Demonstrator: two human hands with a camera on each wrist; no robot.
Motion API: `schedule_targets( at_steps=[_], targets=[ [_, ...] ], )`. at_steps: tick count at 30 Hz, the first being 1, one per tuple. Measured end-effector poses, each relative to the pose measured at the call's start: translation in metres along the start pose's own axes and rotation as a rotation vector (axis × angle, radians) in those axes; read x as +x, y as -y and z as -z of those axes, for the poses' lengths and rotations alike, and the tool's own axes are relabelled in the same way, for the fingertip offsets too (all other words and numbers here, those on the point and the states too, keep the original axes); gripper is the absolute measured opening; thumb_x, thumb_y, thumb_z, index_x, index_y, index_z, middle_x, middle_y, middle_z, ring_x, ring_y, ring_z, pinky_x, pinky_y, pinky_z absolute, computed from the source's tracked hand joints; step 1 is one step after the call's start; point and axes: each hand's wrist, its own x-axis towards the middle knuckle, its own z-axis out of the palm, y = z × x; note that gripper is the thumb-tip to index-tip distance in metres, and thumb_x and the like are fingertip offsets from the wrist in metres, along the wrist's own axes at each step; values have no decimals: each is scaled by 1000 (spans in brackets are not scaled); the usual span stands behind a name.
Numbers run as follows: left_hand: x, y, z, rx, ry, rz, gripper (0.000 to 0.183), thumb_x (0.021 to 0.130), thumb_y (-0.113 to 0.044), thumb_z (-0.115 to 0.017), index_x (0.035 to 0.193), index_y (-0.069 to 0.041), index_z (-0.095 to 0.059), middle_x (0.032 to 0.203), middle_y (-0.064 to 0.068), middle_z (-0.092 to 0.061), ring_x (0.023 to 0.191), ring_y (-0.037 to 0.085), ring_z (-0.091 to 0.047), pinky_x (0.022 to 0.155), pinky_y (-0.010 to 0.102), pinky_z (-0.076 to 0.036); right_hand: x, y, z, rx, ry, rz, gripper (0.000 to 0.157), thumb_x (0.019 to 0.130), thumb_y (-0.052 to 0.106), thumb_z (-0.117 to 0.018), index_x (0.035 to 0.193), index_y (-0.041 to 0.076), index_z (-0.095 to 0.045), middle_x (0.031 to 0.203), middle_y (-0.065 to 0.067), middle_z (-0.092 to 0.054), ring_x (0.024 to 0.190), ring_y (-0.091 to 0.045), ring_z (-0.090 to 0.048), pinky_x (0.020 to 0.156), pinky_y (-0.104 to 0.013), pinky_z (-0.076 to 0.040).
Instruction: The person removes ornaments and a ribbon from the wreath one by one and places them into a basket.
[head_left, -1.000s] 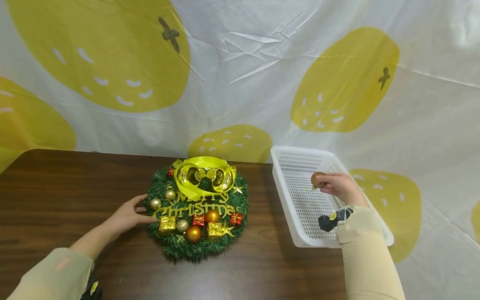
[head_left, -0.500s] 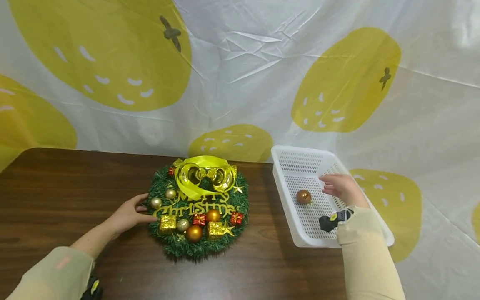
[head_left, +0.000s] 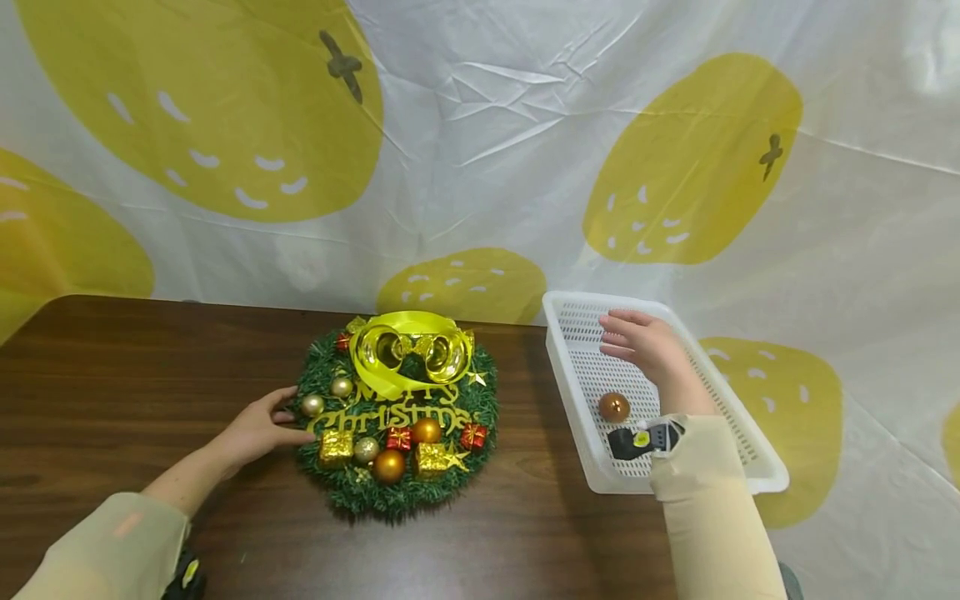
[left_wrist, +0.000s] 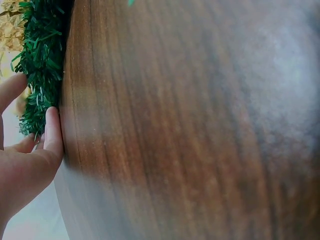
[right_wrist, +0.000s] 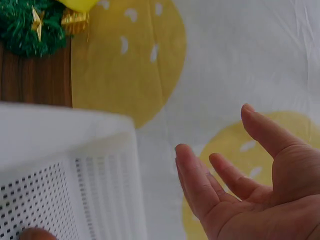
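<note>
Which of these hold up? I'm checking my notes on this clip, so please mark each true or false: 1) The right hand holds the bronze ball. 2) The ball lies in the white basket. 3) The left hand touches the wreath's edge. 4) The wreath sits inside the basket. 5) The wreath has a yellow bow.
1) False: the right hand is open above the white basket, holding nothing.
2) True: the bronze ball lies on the basket floor.
3) True: the left hand rests against the wreath at its left edge.
4) False: the wreath lies on the wooden table, left of the basket.
5) True: a yellow bow sits at its top.
</note>
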Motion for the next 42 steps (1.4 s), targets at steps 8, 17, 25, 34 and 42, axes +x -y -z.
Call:
schedule_targets(
  at_steps=[8,17,25,34,42],
  targets=[
    [1,0,0,-9,1,-4,101,81,-29,-73,147,9,-7,145,37,-19,127,49,-34,96,54,-42,-14,13,-36,16,20,142,58,95,16,-53,142,-8,-30,140,-29,-37,100,-13,-56,82,-19,-53],
    [1,0,1,-22,2,-11,100,81,-27,-73,147,9,-6,146,37,-17,127,49,-34,97,54,-42,-21,8,-66,10,108,165,53,94,14,-54,140,-4,-35,131,-27,-47,98,-13,-58,83,-25,-54],
    [0,0,1,-22,10,-5,99,82,-26,-72,147,8,-6,146,36,-17,128,48,-34,96,53,-43,-22,-7,-92,70,223,179,49,93,7,-52,136,-10,-37,113,-13,-54,88,-7,-60,81,-29,-55],
    [1,1,0,-15,5,7,99,82,-27,-72,147,8,-7,145,36,-21,127,47,-35,97,53,-42,-23,-21,-121,92,301,134,48,93,7,-52,136,-9,-38,120,-24,-53,88,-12,-63,87,-37,-54],
    [1,1,0,-15,3,7,101,81,-29,-73,147,8,-7,145,36,-20,127,48,-35,97,53,-42,-24,-36,-147,84,355,63,50,93,8,-55,137,-6,-38,127,-28,-49,115,-41,-54,92,-43,-51]
  ],
)
